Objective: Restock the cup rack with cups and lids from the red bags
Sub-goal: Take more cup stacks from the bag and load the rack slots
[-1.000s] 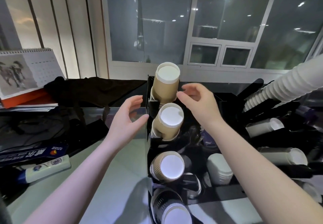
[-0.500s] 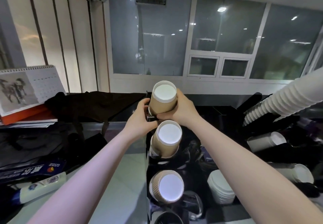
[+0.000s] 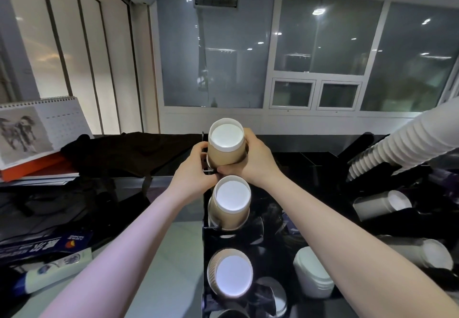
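With both hands, left hand (image 3: pixel 192 171) and right hand (image 3: pixel 255 161), I grip the top cup stack (image 3: pixel 225 143); slots below my fingers (image 3: pixel 224 169) look stocked, lids (image 3: pixel 313 271) remain.

Open counter (image 3: pixel 173 255) left of the cup rack (image 3: pixel 207 238); white cup stack (image 3: pixel 397 143) slanting across its right

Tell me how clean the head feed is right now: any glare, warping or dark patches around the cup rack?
Head view: ceiling lights glare in the window; wide-angle warp bends the frame edges; the black cup rack loses detail in shadow; both hands and the top cup are sharp.
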A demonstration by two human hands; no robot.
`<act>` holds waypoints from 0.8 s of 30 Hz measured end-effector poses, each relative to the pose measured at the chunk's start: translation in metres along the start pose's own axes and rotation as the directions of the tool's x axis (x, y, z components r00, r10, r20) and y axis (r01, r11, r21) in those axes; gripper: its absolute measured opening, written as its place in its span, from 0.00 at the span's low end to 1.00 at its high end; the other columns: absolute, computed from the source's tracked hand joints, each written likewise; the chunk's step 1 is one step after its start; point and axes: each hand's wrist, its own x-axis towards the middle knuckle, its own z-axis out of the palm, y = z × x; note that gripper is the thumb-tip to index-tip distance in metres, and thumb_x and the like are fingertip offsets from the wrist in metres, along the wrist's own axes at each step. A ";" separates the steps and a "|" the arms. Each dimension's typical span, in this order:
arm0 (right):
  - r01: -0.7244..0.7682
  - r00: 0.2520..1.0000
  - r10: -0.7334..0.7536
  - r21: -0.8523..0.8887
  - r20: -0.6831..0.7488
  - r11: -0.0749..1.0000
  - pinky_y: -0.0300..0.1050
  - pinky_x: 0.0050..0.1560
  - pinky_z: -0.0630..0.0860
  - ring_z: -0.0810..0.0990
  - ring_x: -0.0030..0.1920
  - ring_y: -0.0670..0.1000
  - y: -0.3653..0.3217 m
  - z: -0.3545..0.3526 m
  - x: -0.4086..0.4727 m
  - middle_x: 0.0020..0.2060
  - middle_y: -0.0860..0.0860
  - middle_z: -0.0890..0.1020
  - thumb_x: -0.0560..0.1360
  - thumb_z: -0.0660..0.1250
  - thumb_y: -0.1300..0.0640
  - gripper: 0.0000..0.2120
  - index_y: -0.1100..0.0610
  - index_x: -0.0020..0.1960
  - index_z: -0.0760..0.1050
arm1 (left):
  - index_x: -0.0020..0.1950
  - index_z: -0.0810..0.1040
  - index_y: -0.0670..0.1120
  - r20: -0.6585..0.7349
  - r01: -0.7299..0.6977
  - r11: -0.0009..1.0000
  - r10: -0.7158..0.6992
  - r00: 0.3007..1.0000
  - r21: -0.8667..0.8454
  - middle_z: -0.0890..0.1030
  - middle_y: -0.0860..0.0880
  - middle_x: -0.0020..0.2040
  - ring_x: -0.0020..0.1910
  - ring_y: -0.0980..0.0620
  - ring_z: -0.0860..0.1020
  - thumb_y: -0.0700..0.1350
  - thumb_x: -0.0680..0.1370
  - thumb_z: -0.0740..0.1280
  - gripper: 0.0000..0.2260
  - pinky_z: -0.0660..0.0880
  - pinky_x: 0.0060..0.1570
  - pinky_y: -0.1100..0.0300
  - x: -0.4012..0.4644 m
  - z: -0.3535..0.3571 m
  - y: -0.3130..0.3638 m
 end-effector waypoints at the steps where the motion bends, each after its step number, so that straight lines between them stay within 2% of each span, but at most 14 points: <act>1: 0.002 1.000 -0.002 0.001 -0.003 1.000 0.45 0.52 0.75 0.75 0.56 0.47 0.001 0.000 0.000 0.55 0.45 0.78 0.55 0.82 0.49 0.36 0.39 0.57 0.66 | 0.69 0.61 0.58 -0.006 0.006 1.000 -0.006 1.000 0.000 0.76 0.58 0.55 0.54 0.56 0.77 0.54 0.65 0.75 0.36 0.76 0.54 0.52 0.001 0.000 0.000; 3: 0.002 1.000 -0.002 0.014 -0.006 1.000 0.44 0.52 0.75 0.75 0.55 0.46 0.002 -0.001 0.000 0.54 0.43 0.78 0.55 0.82 0.49 0.36 0.38 0.56 0.65 | 0.69 0.62 0.58 -0.016 0.011 1.000 -0.011 1.000 0.019 0.77 0.58 0.55 0.54 0.56 0.78 0.53 0.65 0.75 0.36 0.76 0.54 0.51 0.001 -0.001 0.002; 6: -0.015 1.000 0.014 0.067 0.018 0.998 0.33 0.46 0.72 0.75 0.49 0.39 0.005 -0.001 -0.001 0.49 0.35 0.76 0.56 0.82 0.51 0.38 0.38 0.57 0.65 | 0.66 0.67 0.55 -0.006 0.015 0.998 -0.015 1.000 0.056 0.79 0.58 0.54 0.53 0.55 0.78 0.49 0.65 0.76 0.32 0.76 0.54 0.53 0.005 -0.005 0.006; 8: -0.031 0.999 0.028 0.079 0.042 0.996 0.29 0.42 0.68 0.74 0.46 0.35 0.005 -0.001 -0.001 0.46 0.33 0.74 0.57 0.82 0.52 0.38 0.39 0.58 0.63 | 0.62 0.72 0.52 0.042 0.025 0.999 -0.026 0.999 0.036 0.81 0.57 0.52 0.51 0.57 0.80 0.47 0.65 0.76 0.27 0.77 0.52 0.55 0.007 -0.009 0.008; 11: -0.038 0.996 0.034 0.042 0.083 0.998 0.30 0.40 0.67 0.73 0.45 0.37 0.005 -0.004 0.001 0.45 0.34 0.73 0.57 0.81 0.50 0.38 0.40 0.58 0.61 | 0.55 0.78 0.49 0.089 0.041 0.999 -0.040 0.995 -0.018 0.84 0.54 0.47 0.47 0.55 0.82 0.43 0.67 0.75 0.18 0.79 0.52 0.52 0.007 -0.009 0.009; 14: -0.041 0.992 0.039 0.016 0.117 0.999 0.32 0.41 0.69 0.73 0.48 0.42 0.005 -0.007 0.004 0.46 0.36 0.72 0.57 0.81 0.48 0.39 0.43 0.59 0.61 | 0.51 0.81 0.48 0.094 0.079 0.993 -0.071 0.993 -0.085 0.85 0.52 0.45 0.48 0.52 0.82 0.40 0.67 0.74 0.14 0.78 0.53 0.51 0.006 -0.007 0.007; 18: -0.060 0.988 0.063 -0.025 0.139 0.998 0.37 0.44 0.70 0.74 0.51 0.45 0.006 -0.006 0.007 0.53 0.42 0.76 0.57 0.81 0.46 0.40 0.50 0.64 0.66 | 0.50 0.82 0.52 0.119 0.062 0.990 -0.046 0.992 -0.129 0.85 0.56 0.44 0.45 0.59 0.82 0.41 0.65 0.77 0.16 0.78 0.47 0.59 0.011 -0.011 0.005; 20: -0.064 0.988 0.067 -0.029 0.142 0.998 0.38 0.45 0.70 0.75 0.52 0.45 0.006 -0.006 0.007 0.56 0.44 0.77 0.57 0.81 0.46 0.40 0.49 0.64 0.68 | 0.53 0.81 0.54 0.127 0.054 0.989 -0.036 0.991 -0.139 0.85 0.57 0.45 0.45 0.60 0.82 0.43 0.64 0.78 0.19 0.76 0.46 0.63 0.012 -0.012 0.004; 24: -0.053 0.994 0.049 0.038 0.098 0.998 0.37 0.47 0.71 0.75 0.53 0.44 0.004 -0.007 0.005 0.57 0.43 0.78 0.55 0.82 0.46 0.42 0.46 0.64 0.67 | 0.55 0.79 0.55 0.094 0.079 0.982 -0.063 0.994 -0.174 0.84 0.55 0.48 0.48 0.59 0.82 0.44 0.61 0.79 0.24 0.77 0.46 0.62 0.013 -0.015 0.002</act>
